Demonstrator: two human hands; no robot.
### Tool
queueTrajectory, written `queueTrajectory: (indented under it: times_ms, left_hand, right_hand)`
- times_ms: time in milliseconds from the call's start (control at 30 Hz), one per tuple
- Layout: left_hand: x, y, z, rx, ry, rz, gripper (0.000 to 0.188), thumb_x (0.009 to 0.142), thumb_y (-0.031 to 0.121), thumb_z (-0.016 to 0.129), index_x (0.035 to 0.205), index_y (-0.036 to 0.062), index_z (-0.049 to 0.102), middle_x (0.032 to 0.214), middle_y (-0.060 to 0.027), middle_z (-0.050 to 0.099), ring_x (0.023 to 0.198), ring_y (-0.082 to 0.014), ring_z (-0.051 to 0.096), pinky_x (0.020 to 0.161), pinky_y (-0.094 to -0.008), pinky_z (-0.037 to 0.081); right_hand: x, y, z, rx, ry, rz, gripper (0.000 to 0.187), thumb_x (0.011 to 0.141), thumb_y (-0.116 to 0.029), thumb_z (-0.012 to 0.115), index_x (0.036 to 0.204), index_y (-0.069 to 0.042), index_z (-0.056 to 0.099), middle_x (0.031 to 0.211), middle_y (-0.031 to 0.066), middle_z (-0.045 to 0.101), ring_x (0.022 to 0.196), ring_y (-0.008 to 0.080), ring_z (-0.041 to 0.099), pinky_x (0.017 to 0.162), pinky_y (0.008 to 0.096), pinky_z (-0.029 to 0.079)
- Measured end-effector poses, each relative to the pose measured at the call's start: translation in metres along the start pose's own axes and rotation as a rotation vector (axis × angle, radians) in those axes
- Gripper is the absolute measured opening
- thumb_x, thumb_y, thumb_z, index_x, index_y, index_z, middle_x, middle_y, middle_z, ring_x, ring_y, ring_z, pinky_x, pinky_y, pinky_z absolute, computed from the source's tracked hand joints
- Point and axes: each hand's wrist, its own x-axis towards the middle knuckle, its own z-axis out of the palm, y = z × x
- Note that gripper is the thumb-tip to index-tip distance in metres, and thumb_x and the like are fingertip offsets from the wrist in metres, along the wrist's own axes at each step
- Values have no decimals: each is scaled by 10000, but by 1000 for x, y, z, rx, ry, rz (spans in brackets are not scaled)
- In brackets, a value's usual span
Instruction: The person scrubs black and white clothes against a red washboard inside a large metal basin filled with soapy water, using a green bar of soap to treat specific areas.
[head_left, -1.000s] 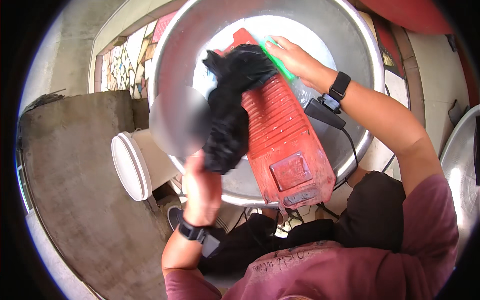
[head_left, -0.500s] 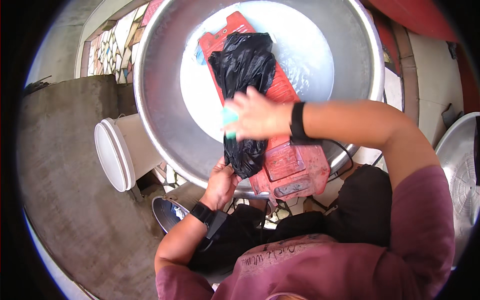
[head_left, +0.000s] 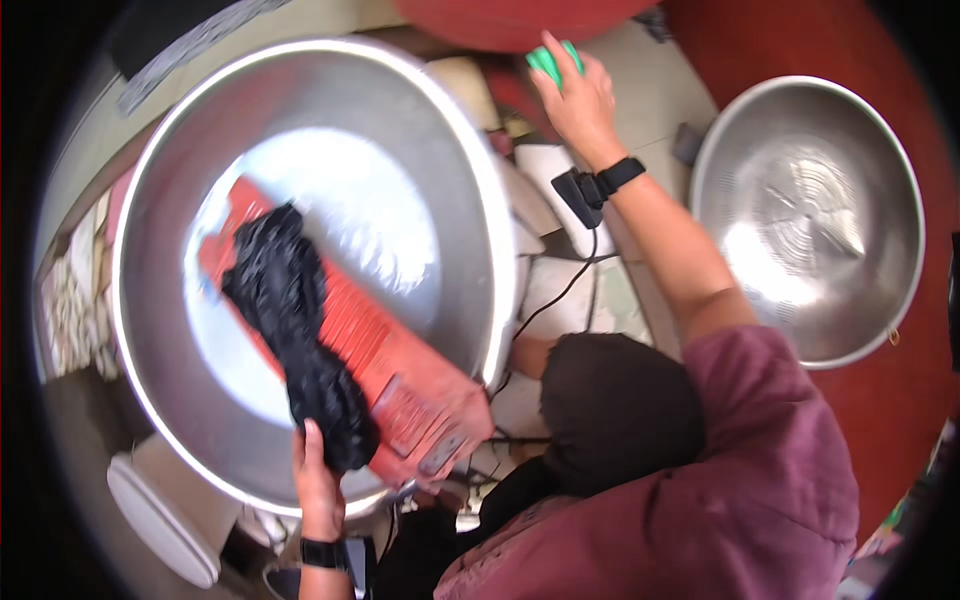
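Observation:
A red washboard (head_left: 360, 330) leans inside a large metal basin (head_left: 150, 330), its near end over the rim. Along it lies a bunched, wet, shiny black cloth (head_left: 280, 275). My left hand (head_left: 318, 485) grips the near end of this cloth, thumb at its edge and the other fingers mostly hidden. Out past the basin's right side, my right hand (head_left: 580, 100) is raised at the end of a stretched arm. Its fingers are closed round a small green block (head_left: 553, 64), which looks like a bar of soap.
Whitish water (head_left: 370, 210) covers the basin's bottom. To the right, a second metal basin (head_left: 740, 200) stands on a red surface (head_left: 860, 430). A red rounded object (head_left: 520, 20) lies beyond my right hand. At the lower left is a white lidded bucket (head_left: 165, 520); a black cable (head_left: 550, 300) hangs from my right wrist.
My right hand has left the black cloth and swung far to the right, carrying the green block. The view has turned rightward, so the second basin shows fully. My left hand stays at the cloth's near end.

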Motion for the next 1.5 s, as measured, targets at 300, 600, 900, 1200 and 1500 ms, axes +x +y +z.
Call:
queueTrajectory:
  times_ms: [300, 600, 900, 1200, 1500]
  left_hand:
    - [11, -5, 22, 206, -17, 22, 480, 827, 69, 604, 1252, 33, 384, 1124, -93, 536, 958, -171, 561, 821, -295, 480]
    - [6, 63, 34, 154, 63, 326, 468, 707, 3, 514, 1171, -31, 473, 1022, -76, 574, 911, -144, 553, 847, -253, 419]
    - [-50, 149, 67, 156, 62, 848, 476, 752, -3, 590, 1204, -20, 441, 1071, -74, 573, 935, -134, 569, 855, -258, 441]
    - [-100, 115, 76, 312, -143, 506, 532, 737, -7, 662, 1202, 9, 405, 1085, -44, 539, 1013, -110, 510, 909, -260, 382]
    - [-31, 88, -15, 306, -87, 388, 434, 734, -105, 489, 1156, -4, 471, 1069, -41, 563, 985, -119, 530, 871, -256, 411]
  right_hand:
    - [-91, 183, -15, -603, -146, 582, 509, 804, -499, 547, 1282, -383, 416, 1264, 170, 415, 1125, 369, 422, 863, 553, 363]
    - [-71, 180, -9, -386, 3, 334, 710, 792, -385, 608, 1386, -169, 285, 1353, 230, 339, 1224, 402, 349, 970, 517, 332]
    - [-65, -200, -10, 1604, -1495, 1154, 748, 864, -584, 417, 1429, -224, 84, 1397, 212, 221, 1224, 440, 332, 931, 588, 363]
    - [-103, -274, 56, 2148, -1581, 1019, 536, 898, -503, 417, 1147, -43, 539, 1099, 101, 604, 1028, 218, 568, 931, 404, 426]
    - [-78, -243, 59, 1202, -1163, -92, 442, 686, 13, 547, 1126, 17, 500, 1018, 125, 587, 943, 249, 578, 796, 351, 464]
